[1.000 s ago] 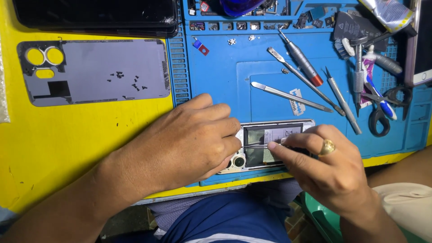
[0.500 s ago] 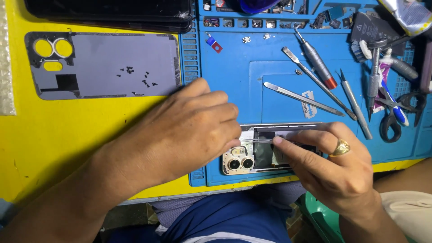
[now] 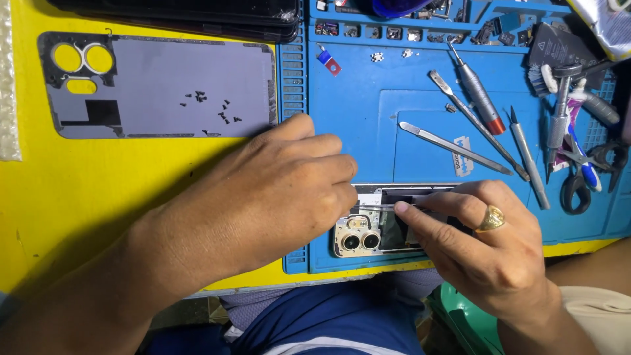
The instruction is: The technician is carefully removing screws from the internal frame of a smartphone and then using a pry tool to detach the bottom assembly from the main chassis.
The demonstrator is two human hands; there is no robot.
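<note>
two hands on an open phone at the near edge of the mat

your left hand [image 3: 276, 190] lies curled over the left end of the open phone [image 3: 388, 227]. it presses down so the phone cannot slide. the fingers are bent close together, and you cannot tell if they pinch anything under them.

your right hand [image 3: 486, 250], the one with the gold ring [image 3: 491, 218], covers the right end of the phone. its first finger points left and its tip rests on the phone's inside, near the top edge. it looks like it holds no tool.

the phone sits on the blue mat [image 3: 368, 118], very close to the mat's near edge and your lap. its two round camera eyes [image 3: 360, 241] peek out between your hands.

the grey back cover [image 3: 158, 85] lies well apart on the yellow table [image 3: 66, 197], with tiny black screws [image 3: 217, 108] kept on it so they do not roll off.

the thin metal tools [image 3: 460, 141] and the screwdriver [image 3: 478, 92] lie beyond your right hand, near enough to grab. scissors [image 3: 582, 181] crowd the far right. there is open blue room just past the phone, little room toward you.
</note>
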